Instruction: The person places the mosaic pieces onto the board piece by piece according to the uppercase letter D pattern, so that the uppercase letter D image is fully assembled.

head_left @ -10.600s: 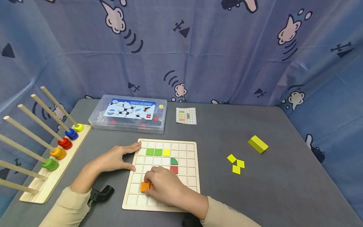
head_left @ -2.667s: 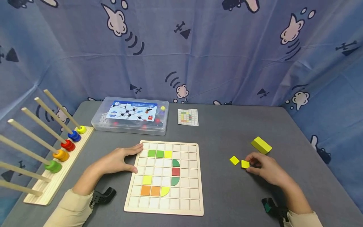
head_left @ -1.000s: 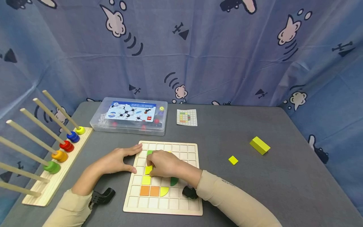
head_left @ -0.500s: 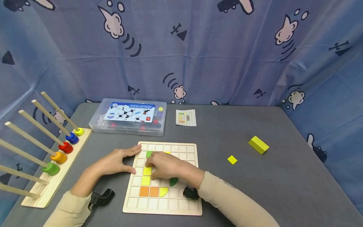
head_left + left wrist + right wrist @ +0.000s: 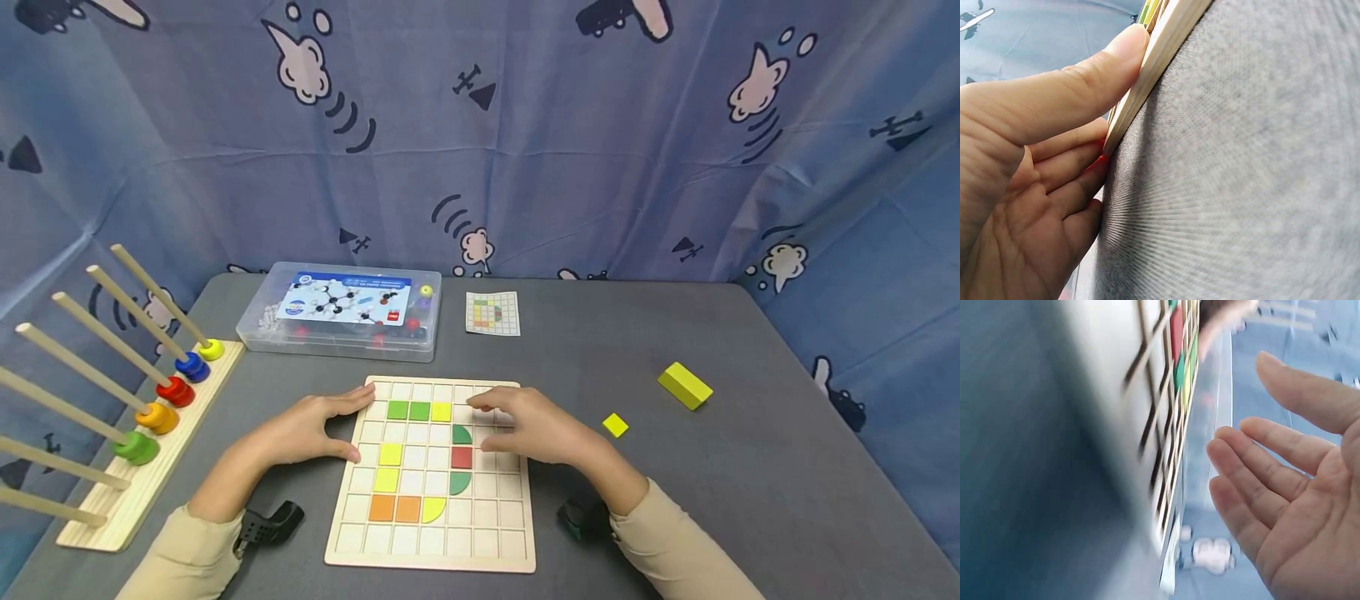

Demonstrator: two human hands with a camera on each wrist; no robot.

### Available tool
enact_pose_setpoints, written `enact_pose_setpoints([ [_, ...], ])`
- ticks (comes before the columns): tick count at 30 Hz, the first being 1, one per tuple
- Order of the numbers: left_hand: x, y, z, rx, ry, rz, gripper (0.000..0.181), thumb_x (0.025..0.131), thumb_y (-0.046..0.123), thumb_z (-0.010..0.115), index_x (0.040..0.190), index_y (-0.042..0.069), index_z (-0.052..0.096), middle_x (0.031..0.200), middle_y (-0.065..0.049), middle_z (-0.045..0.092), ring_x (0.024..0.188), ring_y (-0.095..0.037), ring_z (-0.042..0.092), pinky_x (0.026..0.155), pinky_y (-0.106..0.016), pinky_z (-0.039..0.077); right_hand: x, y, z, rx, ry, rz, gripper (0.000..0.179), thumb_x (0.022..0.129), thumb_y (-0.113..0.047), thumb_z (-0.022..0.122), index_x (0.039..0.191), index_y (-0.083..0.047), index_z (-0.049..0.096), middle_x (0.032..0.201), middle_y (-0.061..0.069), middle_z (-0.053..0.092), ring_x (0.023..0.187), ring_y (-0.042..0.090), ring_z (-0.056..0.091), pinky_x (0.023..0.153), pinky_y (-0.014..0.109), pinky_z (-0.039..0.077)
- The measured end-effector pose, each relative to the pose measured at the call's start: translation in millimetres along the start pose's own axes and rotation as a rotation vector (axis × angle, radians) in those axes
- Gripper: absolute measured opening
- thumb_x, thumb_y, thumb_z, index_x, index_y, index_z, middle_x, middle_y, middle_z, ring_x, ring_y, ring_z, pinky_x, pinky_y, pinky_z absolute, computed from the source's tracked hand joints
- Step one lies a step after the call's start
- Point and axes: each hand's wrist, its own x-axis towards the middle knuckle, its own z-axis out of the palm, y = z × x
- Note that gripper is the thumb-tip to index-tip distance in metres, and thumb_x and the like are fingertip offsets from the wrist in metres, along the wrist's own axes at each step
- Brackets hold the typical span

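Here a grey tabletop (image 5: 675, 517) sits inside a booth of blue cartoon-printed curtain (image 5: 570, 158). Along its left edge stands a wooden peg rack (image 5: 142, 433) with coloured rings at the foot of its slanted rods. At the back lie a clear plastic box (image 5: 341, 311) of molecule-model parts and a small pattern card (image 5: 492, 313). To the right, well apart from the board, are a yellow block (image 5: 684, 385) and one loose yellow square tile (image 5: 615, 425).

The wooden grid board (image 5: 435, 475) lies in the middle. The left hand (image 5: 303, 429) rests at its left edge, thumb and fingers (image 5: 1085, 87) straight and pressing the board's side. The right hand (image 5: 528, 425) hovers over the board's right columns, fingers (image 5: 1272, 456) relaxed and slightly spread, holding nothing.

Half a second ago the right hand covered the board's upper left, setting a yellow tile above the other yellow one; it has since drawn back to the right, leaving that second yellow tile (image 5: 390, 454) seated in its cell. Compared with a few seconds back, two loose yellow tiles beside the block have become one. The left hand has stayed put throughout.
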Motion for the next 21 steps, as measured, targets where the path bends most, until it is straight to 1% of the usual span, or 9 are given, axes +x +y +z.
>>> enact_pose_setpoints([
  [3, 0.2, -0.5, 0.6, 0.001, -0.004, 0.004, 0.09, 0.073, 0.048, 0.075, 0.145, 0.008, 0.039, 0.154, -0.006, 0.029, 0.139, -0.034, 0.031, 0.107, -0.052, 0.033, -21.1, 17.9, -9.5, 0.004, 0.054, 0.037, 0.054, 0.082, -0.02, 0.074, 0.131, -0.005, 0.056, 0.127, 0.009, 0.061, 0.114, 0.025, 0.059, 0.094, 0.044, 0.047],
  [8, 0.7, -0.7, 0.9, 0.003, 0.001, 0.01, 0.09, 0.072, 0.049, 0.075, 0.145, 0.009, 0.04, 0.153, -0.005, 0.03, 0.139, -0.032, 0.031, 0.106, -0.05, 0.034, -55.1, 48.7, -24.4, 0.026, 0.124, 0.139, 0.056, 0.081, -0.021, 0.075, 0.131, -0.004, 0.056, 0.126, 0.011, 0.061, 0.115, 0.029, 0.057, 0.093, 0.048, 0.047],
  [10, 0.8, -0.1, 0.6, 0.007, 0.0, 0.01, 0.09, 0.072, 0.049, 0.075, 0.145, 0.009, 0.04, 0.153, -0.005, 0.03, 0.139, -0.032, 0.031, 0.106, -0.05, 0.034, -68.2, 60.4, -30.3, 0.017, 0.138, 0.183, 0.055, 0.082, -0.02, 0.074, 0.131, -0.003, 0.056, 0.126, 0.012, 0.061, 0.114, 0.032, 0.057, 0.093, 0.05, 0.046],
  [14, 0.9, 0.8, 0.5, 0.002, -0.008, 0.005, 0.091, 0.072, 0.049, 0.075, 0.145, 0.009, 0.039, 0.154, -0.005, 0.03, 0.139, -0.033, 0.031, 0.106, -0.051, 0.034, -90.9, 79.5, -39.7, -0.009, 0.14, 0.25, 0.054, 0.082, -0.019, 0.074, 0.129, -0.001, 0.057, 0.125, 0.016, 0.061, 0.113, 0.035, 0.056, 0.091, 0.052, 0.046],
  [17, 1.2, 0.3, 0.5, -0.003, -0.009, 0.004, 0.091, 0.072, 0.049, 0.075, 0.145, 0.009, 0.039, 0.154, -0.005, 0.029, 0.139, -0.033, 0.031, 0.106, -0.051, 0.034, -102.0, 90.7, -42.8, -0.01, 0.132, 0.274, 0.051, 0.082, -0.017, 0.073, 0.128, -0.001, 0.057, 0.126, 0.017, 0.059, 0.116, 0.036, 0.054, 0.093, 0.053, 0.044],
  [21, 1.4, -1.4, 0.7, 0.012, -0.004, 0.009, 0.091, 0.072, 0.049, 0.075, 0.145, 0.01, 0.039, 0.154, -0.005, 0.03, 0.139, -0.032, 0.032, 0.106, -0.051, 0.034, -107.0, 101.7, -43.1, -0.012, 0.139, 0.268, 0.042, 0.082, -0.009, 0.071, 0.123, -0.002, 0.062, 0.123, 0.015, 0.059, 0.112, 0.035, 0.056, 0.09, 0.05, 0.047],
])
